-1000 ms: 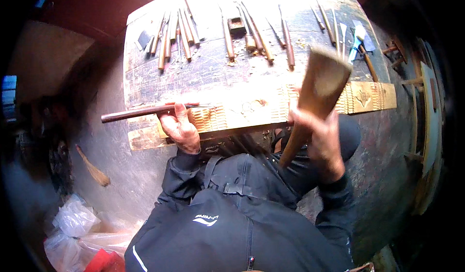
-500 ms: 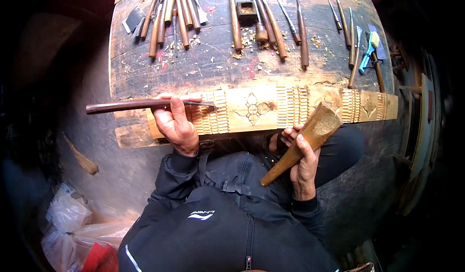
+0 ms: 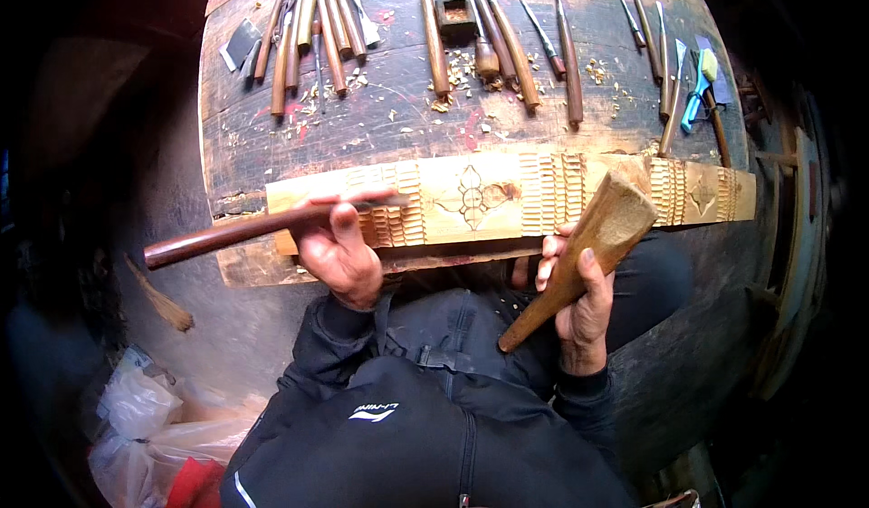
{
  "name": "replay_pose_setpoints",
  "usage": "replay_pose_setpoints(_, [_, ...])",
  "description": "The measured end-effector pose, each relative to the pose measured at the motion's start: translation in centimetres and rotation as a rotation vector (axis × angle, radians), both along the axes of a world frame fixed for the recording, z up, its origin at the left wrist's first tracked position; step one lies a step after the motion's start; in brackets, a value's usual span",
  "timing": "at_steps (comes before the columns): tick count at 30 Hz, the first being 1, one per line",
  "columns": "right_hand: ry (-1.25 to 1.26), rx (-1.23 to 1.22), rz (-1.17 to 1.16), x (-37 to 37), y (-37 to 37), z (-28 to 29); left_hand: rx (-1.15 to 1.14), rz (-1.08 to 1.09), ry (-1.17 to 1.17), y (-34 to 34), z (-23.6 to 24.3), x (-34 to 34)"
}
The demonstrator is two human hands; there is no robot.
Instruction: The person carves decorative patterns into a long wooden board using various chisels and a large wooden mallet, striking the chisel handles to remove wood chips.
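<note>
My left hand (image 3: 342, 262) grips a carving chisel (image 3: 213, 236) with a long, dark handle that sticks out to the left. The chisel's metal end lies over the grooved rows of a pale carved board (image 3: 444, 226), near a pencilled flower pattern (image 3: 472, 198). Whether the cutting edge touches the wood I cannot tell. In my right hand (image 3: 584, 313) is a tapered wooden mallet (image 3: 605, 246), held round its narrower part. Its broad head points up and right and covers part of the board.
Behind the board, the worn workbench (image 3: 380, 142) bears several chisels (image 3: 434, 56), a small dark square box (image 3: 456, 19), wood shavings (image 3: 595, 71) and a blue brush (image 3: 698, 92). A small broom (image 3: 163, 300) and a plastic bag (image 3: 145, 408) are on the floor at left.
The chisel's handle end has dropped and shifted left, and my left fingers have loosened around it. My right hand and the mallet have moved slightly right; the view has shifted a little.
</note>
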State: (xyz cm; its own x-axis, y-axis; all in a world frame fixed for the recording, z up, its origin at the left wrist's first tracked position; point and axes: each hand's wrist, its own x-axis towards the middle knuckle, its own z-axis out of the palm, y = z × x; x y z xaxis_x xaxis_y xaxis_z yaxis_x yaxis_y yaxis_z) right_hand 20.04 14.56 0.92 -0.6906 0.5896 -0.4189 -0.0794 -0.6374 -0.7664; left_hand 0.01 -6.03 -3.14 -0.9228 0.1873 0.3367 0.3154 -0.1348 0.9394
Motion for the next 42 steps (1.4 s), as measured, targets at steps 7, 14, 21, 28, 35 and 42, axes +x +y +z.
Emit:
replay_pose_setpoints(7, [0.089,0.128,0.053,-1.2,2.0,1.2,0.119,-0.127,-0.042,3.0,0.3,3.6])
replay_pose_setpoints(14, [0.094,0.098,0.060,-1.5,2.4,0.9,0.125,-0.160,-0.073,3.4,-0.7,3.6])
replay_pose_setpoints(21, [0.097,0.083,0.061,-1.6,2.4,0.7,0.125,-0.194,-0.107,3.3,-0.5,3.7])
replay_pose_setpoints(28, [0.100,0.097,0.098,-1.5,2.3,0.5,0.146,-0.203,-0.075,3.5,-0.2,3.7])
replay_pose_setpoints(35, [0.100,0.097,0.138,-1.7,2.1,1.1,0.097,-0.217,-0.040,3.3,-0.5,3.8])
replay_pose_setpoints(42, [-0.160,0.710,0.303,-2.6,3.2,5.1,-0.292,-0.287,0.272,3.8,3.0,3.0])
